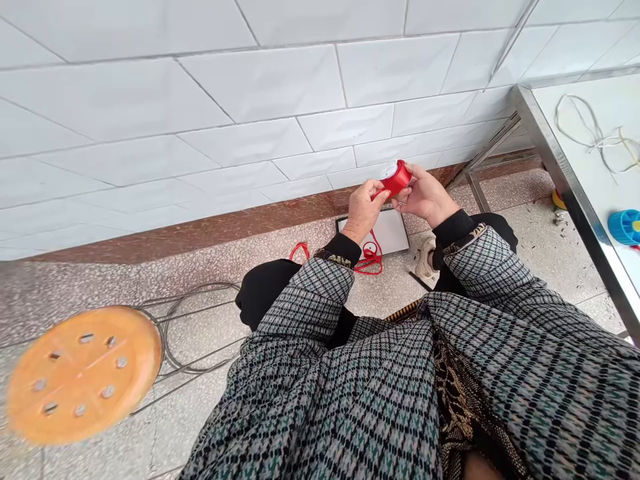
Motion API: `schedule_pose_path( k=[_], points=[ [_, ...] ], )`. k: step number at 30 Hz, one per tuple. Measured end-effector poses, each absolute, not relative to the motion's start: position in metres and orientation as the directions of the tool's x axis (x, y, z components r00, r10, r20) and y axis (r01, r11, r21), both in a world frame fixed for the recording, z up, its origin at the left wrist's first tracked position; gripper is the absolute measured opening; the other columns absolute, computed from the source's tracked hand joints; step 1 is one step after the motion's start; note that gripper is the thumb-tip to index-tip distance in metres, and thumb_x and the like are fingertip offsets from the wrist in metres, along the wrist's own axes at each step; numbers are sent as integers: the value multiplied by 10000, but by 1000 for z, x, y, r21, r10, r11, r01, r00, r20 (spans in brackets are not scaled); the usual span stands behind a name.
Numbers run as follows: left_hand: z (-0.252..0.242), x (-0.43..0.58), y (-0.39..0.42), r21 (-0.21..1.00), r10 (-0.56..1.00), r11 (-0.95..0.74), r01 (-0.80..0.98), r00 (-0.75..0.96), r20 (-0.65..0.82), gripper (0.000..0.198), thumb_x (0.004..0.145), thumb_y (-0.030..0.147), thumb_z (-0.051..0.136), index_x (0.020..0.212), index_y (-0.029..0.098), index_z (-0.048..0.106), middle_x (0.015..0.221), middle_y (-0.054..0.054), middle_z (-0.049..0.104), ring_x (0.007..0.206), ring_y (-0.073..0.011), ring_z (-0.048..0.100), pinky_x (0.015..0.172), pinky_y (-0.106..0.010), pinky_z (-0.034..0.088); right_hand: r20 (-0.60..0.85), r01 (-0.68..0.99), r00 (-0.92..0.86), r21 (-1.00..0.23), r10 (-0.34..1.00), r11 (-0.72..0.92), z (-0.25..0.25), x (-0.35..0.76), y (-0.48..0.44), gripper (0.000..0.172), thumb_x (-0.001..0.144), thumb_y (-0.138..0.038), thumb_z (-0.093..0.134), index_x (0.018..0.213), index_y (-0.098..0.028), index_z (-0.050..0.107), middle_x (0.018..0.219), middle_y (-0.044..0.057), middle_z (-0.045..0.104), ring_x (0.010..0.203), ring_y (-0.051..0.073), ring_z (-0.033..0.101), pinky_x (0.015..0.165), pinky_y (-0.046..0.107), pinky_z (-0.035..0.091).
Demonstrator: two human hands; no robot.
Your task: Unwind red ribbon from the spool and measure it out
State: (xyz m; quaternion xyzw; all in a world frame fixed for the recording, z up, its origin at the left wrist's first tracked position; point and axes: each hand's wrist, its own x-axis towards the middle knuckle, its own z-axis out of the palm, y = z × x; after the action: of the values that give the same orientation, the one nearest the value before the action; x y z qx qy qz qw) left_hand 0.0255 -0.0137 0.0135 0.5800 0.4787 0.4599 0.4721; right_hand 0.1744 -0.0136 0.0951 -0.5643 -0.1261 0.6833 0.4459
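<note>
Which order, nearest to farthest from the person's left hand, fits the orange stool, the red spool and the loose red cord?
1. The red spool: held at the fingertips of the left hand, just to its right.
2. The red cord: on the floor beneath that hand.
3. The orange stool: far off at the lower left.

Left hand [364,212]: fingers curled, thumb and forefinger pinching the left edge of the red spool [399,179]. Right hand [426,197]: cupped closed around the spool's right side. Both forearms extended forward, converging below the spool.
</note>
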Motion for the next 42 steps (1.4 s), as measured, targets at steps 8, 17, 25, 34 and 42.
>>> schedule_pose_path(
  k=[8,17,25,34,42],
  points=[
    [31,0,-10,993,916,-118,6,386,106,829,836,172,811,1600,272,504,614,53,594,554,-165,563,647,-339,511,-700,-479,-104,-587,706,-653,103,180,-21,176,993,-345,701,886,-212,655,615,-63,569,440,55,306,690,333,576],
    [35,-9,-7,987,846,88,-132,534,-4,816,611,300,1030,1350,286,684,880,-12,740,636,-189,717,647,-318,583,-645,-397,-219,-627,732,-671,104,188,-36,225,946,-392,806,914,-193,706,643,-49,596,451,35,265,711,359,614],
    [33,-4,-13,992,926,36,-122,377,12,787,734,314,987,1408,246,587,850,-35,701,813,-267,777,706,-360,597,-524,-326,-134,-779,841,-536,114,175,-50,426,861,-587,883,989,-211,732,690,-40,635,466,49,262,511,243,521],
    [22,28,-27,985,983,44,-168,183,-13,383,945,330,776,1278,237,611,739,6,658,642,-165,662,651,-315,522,-408,-445,103,-834,907,-325,91,158,-44,361,878,-534,877,916,-243,668,610,-61,525,499,87,412,509,244,445],
    [23,30,-28,986,975,-157,-50,151,162,205,937,356,726,811,201,677,890,-36,680,885,-173,619,858,-314,520,-438,-433,206,-843,875,-320,84,176,-20,245,946,-472,796,1001,-263,680,738,-51,640,469,57,299,468,230,411]
  ],
)
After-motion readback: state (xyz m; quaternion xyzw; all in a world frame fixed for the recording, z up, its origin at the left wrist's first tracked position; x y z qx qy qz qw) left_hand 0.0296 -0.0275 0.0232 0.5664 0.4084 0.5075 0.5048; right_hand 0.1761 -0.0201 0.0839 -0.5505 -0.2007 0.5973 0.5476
